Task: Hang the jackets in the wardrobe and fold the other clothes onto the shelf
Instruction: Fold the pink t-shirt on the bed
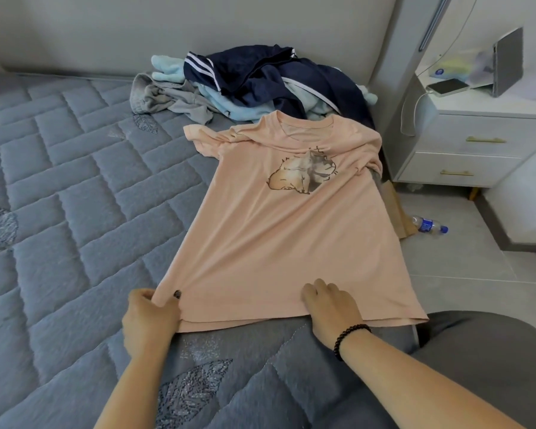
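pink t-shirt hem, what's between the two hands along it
In the head view, only the flat hem of the pink t-shirt spans between the left hand, pinching its corner, and the right hand on it.
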`<action>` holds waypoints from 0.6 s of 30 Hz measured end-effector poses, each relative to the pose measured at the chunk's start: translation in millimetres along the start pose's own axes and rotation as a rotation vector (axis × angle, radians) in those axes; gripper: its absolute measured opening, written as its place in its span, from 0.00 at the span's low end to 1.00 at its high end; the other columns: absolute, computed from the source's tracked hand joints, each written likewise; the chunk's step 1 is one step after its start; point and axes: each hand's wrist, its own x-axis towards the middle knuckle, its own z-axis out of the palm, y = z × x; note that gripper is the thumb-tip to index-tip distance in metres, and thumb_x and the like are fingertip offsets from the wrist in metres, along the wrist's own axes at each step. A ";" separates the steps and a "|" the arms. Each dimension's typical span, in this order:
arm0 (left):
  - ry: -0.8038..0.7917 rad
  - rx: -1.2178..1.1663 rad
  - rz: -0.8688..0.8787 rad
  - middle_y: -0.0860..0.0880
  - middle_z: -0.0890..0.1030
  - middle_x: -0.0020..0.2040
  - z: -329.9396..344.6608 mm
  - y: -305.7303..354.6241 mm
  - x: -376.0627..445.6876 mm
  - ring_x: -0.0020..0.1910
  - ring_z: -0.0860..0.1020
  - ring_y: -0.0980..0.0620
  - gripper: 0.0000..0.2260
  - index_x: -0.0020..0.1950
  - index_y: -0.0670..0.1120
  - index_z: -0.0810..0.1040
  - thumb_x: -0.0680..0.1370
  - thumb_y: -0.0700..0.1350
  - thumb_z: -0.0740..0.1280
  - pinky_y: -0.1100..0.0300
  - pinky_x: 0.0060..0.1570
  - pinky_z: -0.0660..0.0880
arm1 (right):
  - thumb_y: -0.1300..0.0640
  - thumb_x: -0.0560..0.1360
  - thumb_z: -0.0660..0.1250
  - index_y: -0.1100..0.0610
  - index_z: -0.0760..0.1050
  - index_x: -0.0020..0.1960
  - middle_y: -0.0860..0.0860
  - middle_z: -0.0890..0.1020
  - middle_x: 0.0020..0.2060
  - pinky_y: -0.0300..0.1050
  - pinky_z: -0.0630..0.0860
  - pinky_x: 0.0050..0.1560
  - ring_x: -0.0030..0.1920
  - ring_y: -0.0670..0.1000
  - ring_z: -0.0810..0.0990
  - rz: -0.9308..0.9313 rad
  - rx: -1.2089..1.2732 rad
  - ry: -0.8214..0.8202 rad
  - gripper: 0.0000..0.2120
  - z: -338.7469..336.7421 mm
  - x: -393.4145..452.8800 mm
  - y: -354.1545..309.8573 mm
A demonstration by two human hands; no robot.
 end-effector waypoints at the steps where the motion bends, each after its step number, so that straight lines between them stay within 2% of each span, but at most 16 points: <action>1: 0.045 0.068 0.055 0.45 0.75 0.46 5.0 2.4 -7.0 0.45 0.74 0.41 0.15 0.58 0.44 0.70 0.74 0.45 0.70 0.48 0.43 0.71 | 0.67 0.68 0.60 0.55 0.66 0.57 0.53 0.71 0.53 0.46 0.63 0.40 0.49 0.54 0.71 0.054 0.003 0.006 0.19 1.7 -3.7 10.3; 3: 0.134 0.228 0.301 0.37 0.73 0.59 18.3 7.6 -25.5 0.55 0.72 0.35 0.18 0.62 0.39 0.70 0.73 0.36 0.68 0.39 0.51 0.68 | 0.64 0.68 0.61 0.53 0.65 0.56 0.51 0.70 0.53 0.46 0.63 0.42 0.50 0.54 0.70 0.147 -0.018 0.030 0.18 2.9 -10.3 32.3; 5: 0.099 0.291 0.581 0.35 0.71 0.65 33.8 14.5 -51.8 0.61 0.68 0.35 0.22 0.64 0.38 0.72 0.71 0.32 0.68 0.37 0.57 0.63 | 0.60 0.67 0.64 0.52 0.64 0.58 0.51 0.68 0.54 0.47 0.63 0.44 0.52 0.54 0.68 0.216 -0.060 0.037 0.21 2.8 -15.1 51.7; 7: -0.070 0.319 0.835 0.38 0.71 0.69 52.2 20.2 -81.5 0.66 0.69 0.36 0.23 0.66 0.41 0.73 0.73 0.42 0.70 0.37 0.61 0.65 | 0.60 0.66 0.66 0.52 0.64 0.61 0.52 0.67 0.56 0.47 0.65 0.46 0.55 0.54 0.68 0.270 -0.077 0.028 0.24 2.8 -18.4 68.0; 9: -0.299 0.398 1.037 0.42 0.70 0.71 67.3 24.8 -108.2 0.70 0.69 0.39 0.27 0.70 0.45 0.71 0.73 0.56 0.65 0.39 0.63 0.68 | 0.63 0.68 0.64 0.53 0.63 0.64 0.52 0.66 0.60 0.47 0.66 0.48 0.56 0.55 0.68 0.318 -0.066 0.023 0.26 4.4 -21.8 81.5; 11: -0.428 0.550 1.157 0.44 0.70 0.72 77.9 31.2 -121.9 0.71 0.70 0.41 0.33 0.72 0.49 0.71 0.70 0.62 0.65 0.37 0.64 0.69 | 0.66 0.70 0.60 0.54 0.61 0.67 0.53 0.65 0.62 0.46 0.67 0.48 0.57 0.54 0.69 0.336 -0.060 0.028 0.26 6.6 -25.6 91.4; 12: -0.449 0.617 1.188 0.45 0.72 0.71 81.6 35.0 -125.0 0.70 0.71 0.42 0.33 0.71 0.50 0.72 0.69 0.62 0.67 0.36 0.62 0.69 | 0.67 0.72 0.59 0.54 0.61 0.67 0.53 0.65 0.62 0.45 0.68 0.46 0.56 0.54 0.69 0.327 -0.055 0.032 0.25 7.5 -27.8 96.0; 13: -0.448 0.652 1.204 0.44 0.74 0.70 83.7 39.2 -126.5 0.68 0.73 0.42 0.33 0.70 0.49 0.74 0.67 0.60 0.71 0.34 0.60 0.71 | 0.68 0.72 0.58 0.55 0.62 0.66 0.53 0.66 0.61 0.45 0.68 0.45 0.56 0.54 0.70 0.306 -0.051 0.033 0.24 8.1 -30.8 101.1; 15: -0.435 0.717 1.226 0.43 0.78 0.65 83.0 45.8 -123.8 0.63 0.78 0.42 0.36 0.68 0.47 0.77 0.59 0.46 0.79 0.36 0.53 0.76 | 0.69 0.72 0.56 0.55 0.64 0.63 0.52 0.67 0.59 0.43 0.67 0.42 0.55 0.53 0.70 0.253 -0.038 0.014 0.22 8.7 -39.8 114.5; 17: -0.398 0.780 1.274 0.42 0.80 0.62 75.9 47.3 -112.7 0.59 0.80 0.41 0.42 0.65 0.44 0.79 0.50 0.34 0.80 0.42 0.48 0.80 | 0.69 0.72 0.56 0.55 0.66 0.61 0.52 0.68 0.58 0.43 0.67 0.40 0.54 0.52 0.69 0.196 -0.017 -0.022 0.20 10.1 -54.6 129.7; 18: -0.384 0.811 1.292 0.41 0.80 0.61 70.0 47.2 -105.7 0.58 0.81 0.40 0.43 0.64 0.43 0.79 0.48 0.31 0.79 0.44 0.46 0.81 | 0.70 0.71 0.57 0.56 0.66 0.60 0.51 0.68 0.57 0.44 0.66 0.39 0.54 0.52 0.70 0.172 -0.017 -0.041 0.19 11.2 -62.9 136.1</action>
